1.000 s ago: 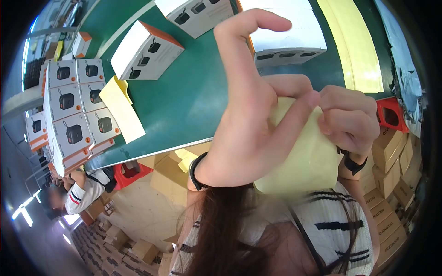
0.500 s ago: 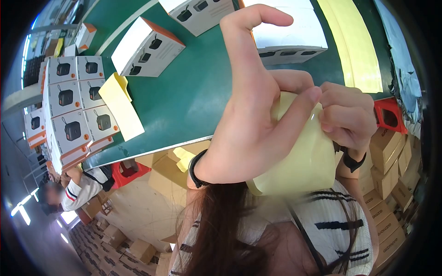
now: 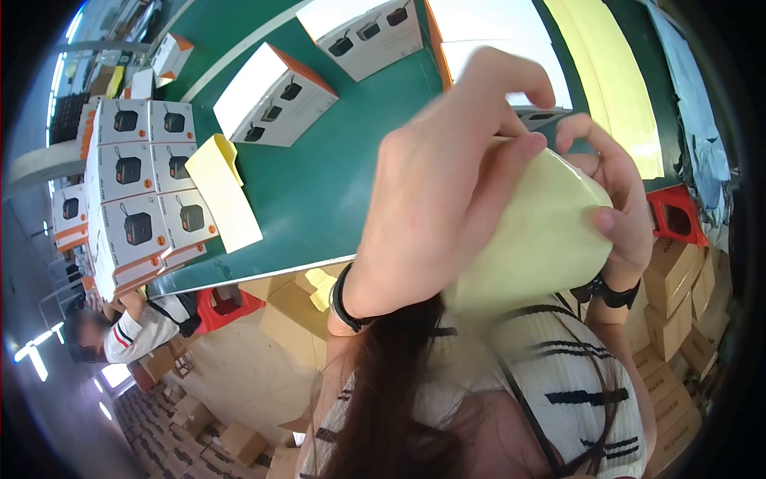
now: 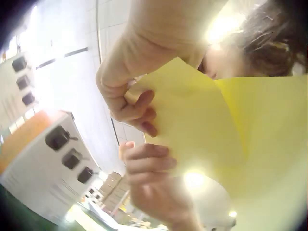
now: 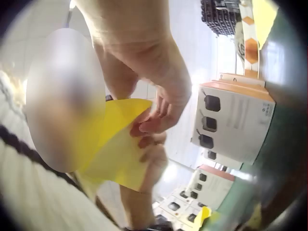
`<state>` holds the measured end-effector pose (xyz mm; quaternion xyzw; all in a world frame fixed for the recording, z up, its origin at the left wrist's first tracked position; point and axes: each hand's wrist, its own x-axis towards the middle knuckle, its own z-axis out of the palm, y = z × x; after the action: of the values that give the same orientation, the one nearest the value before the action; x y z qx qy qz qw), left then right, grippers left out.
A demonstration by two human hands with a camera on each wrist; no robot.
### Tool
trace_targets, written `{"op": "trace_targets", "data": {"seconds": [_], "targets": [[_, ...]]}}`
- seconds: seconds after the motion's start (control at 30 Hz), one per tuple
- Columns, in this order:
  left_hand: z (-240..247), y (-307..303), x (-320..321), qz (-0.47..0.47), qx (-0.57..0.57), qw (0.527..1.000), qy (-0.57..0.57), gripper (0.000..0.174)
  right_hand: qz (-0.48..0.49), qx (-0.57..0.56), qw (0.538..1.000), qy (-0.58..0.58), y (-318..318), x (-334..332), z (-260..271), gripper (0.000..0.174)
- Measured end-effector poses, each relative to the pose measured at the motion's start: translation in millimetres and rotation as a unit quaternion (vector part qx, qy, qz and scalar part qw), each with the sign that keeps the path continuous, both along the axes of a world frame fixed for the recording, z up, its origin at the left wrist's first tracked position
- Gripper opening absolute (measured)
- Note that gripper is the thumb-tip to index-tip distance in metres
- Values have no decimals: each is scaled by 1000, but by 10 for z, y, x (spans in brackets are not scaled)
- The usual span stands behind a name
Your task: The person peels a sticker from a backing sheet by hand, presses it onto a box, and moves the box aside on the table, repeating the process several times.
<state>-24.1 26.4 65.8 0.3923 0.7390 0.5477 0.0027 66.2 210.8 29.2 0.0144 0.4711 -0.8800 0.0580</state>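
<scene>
The left hand (image 3: pixel 439 191) has tipped over since half a second ago, and its thumb and fingers pinch the yellow sheet (image 3: pixel 535 231) near its top edge. The right hand (image 3: pixel 618 191) has loosened from its tight curl there: its forefinger has lifted in a bend, and its thumb now presses the sheet's right side, the other fingers curving behind. So the sheet, raised between both hands in front of the chest, shows more of its right corner.

Counted left to right: one seated person (image 3: pixel 144 327); six box fronts in the stack (image 3: pixel 128 172), its depth hidden; one folded yellow paper (image 3: pixel 226 195) beside it; one red stool (image 3: pixel 227 303); two upright boxes (image 3: pixel 275 100) on the green table (image 3: pixel 319 176); white boxes (image 3: pixel 491 24) behind the left hand, number unclear; one pile of yellow strips (image 3: pixel 610 80), layers uncountable; and a second red stool (image 3: pixel 678 215).
</scene>
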Motion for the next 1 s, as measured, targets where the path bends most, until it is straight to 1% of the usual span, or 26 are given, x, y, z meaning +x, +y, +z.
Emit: {"op": "trace_targets", "data": {"seconds": [0.03,0.07,0.1,0.13,0.17,0.23,0.27,0.3,0.37,0.4,0.43,0.47,0.5,0.57,0.6,0.63,0.67,0.73,0.77,0.83,0.97,1.0], "targets": [[-50,-14,-52,-1,0,1000,4,28,-1,0,1000,4,2,2,-24,47],[-138,-31,-111,35,-13,987,154,29,-12,37,999,4,8,12,-74,39],[-185,-32,-150,70,-26,951,300,30,-23,74,997,4,1,5,-81,31],[-195,30,-138,168,-16,906,387,31,-42,144,989,1,-51,25,14,21],[-182,35,-68,168,-14,906,389,31,-42,144,989,3,-120,32,47,21],[-139,-13,163,198,-27,901,385,30,-138,155,978,34,-216,44,67,22],[-190,23,238,211,-15,891,402,29,-154,145,975,69,-237,59,37,22],[-208,46,251,210,-16,891,403,29,-154,144,975,69,-255,58,23,22],[-231,66,275,213,-2,913,349,28,-196,153,960,131,-310,75,13,20],[-236,43,237,187,-2,920,344,26,-196,152,960,129,-346,110,13,20],[-238,27,240,188,-3,920,344,26,-209,145,962,103,-384,146,20,20],[-243,11,246,166,-9,932,323,25,-222,138,962,77,-404,162,23,21],[-244,-4,255,144,-15,943,300,25,-221,138,962,77,-396,159,17,21],[-227,-17,258,139,-25,947,288,27,-192,171,960,116,-358,149,-1,20],[-249,-15,247,116,14,967,225,29,-191,169,960,114,-328,150,-3,20],[-261,-13,236,93,53,981,162,31,-163,195,959,127,-288,146,3,20],[-255,-22,229,93,53,981,162,31,-135,221,956,139,-265,144,10,20],[-232,-58,209,44,67,995,57,32,-137,237,952,138,-264,151,25,20],[-229,-68,208,45,66,995,56,32,-138,252,948,138,-270,150,25,19],[-226,-81,213,32,71,997,-5,29,-141,258,945,145,-306,141,-1,19],[-262,-12,253,67,68,995,27,28,-163,281,936,136,-304,169,-59,20],[-278,5,249,79,72,992,74,28,-163,281,936,135,-304,161,-58,20]]}}
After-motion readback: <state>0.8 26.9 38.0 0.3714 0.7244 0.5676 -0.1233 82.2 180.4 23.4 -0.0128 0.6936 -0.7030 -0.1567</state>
